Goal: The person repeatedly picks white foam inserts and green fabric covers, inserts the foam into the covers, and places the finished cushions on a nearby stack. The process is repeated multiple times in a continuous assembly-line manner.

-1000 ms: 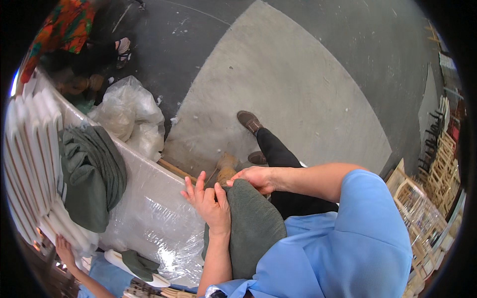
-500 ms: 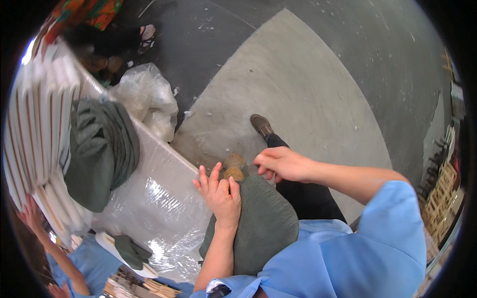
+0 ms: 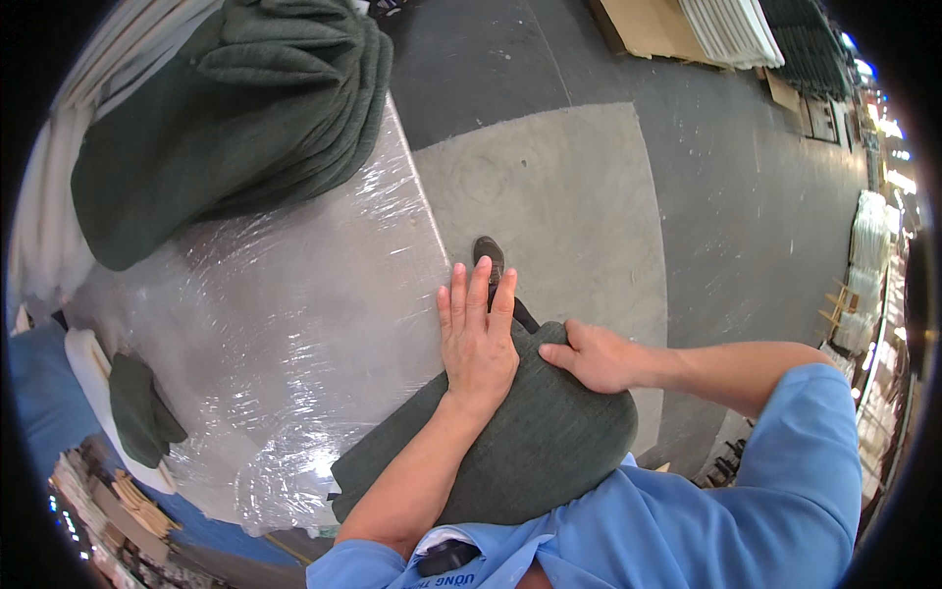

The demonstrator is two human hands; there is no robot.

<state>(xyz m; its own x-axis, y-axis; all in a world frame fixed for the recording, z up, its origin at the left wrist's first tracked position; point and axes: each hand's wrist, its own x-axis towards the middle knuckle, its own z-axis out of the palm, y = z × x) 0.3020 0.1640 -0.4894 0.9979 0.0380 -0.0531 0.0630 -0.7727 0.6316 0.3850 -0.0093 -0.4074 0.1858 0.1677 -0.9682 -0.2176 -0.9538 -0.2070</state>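
Observation:
A dark green fabric cover, shaped like a rounded cushion, lies at the table's front edge against my body. My left hand rests on its left part, palm down, with fingers stretched out past the fabric's upper edge. At the cover's upper right edge, my right hand is closed, thumb on top and fingers curled under the cloth. How much filling the cover has inside cannot be seen. Up to the left, a pile of similar dark green covers sits on the table.
Shiny plastic film wraps the table. White pads stand along its left side. Lower left, a white pad carries a small dark green piece. My shoe shows on the floor. Cardboard and stacked white panels stand at the back.
My view has swung, bringing the table and pile closer. My right hand, raised above the cover's tip before, now grips its edge. My left hand has flattened, and more of the cover shows.

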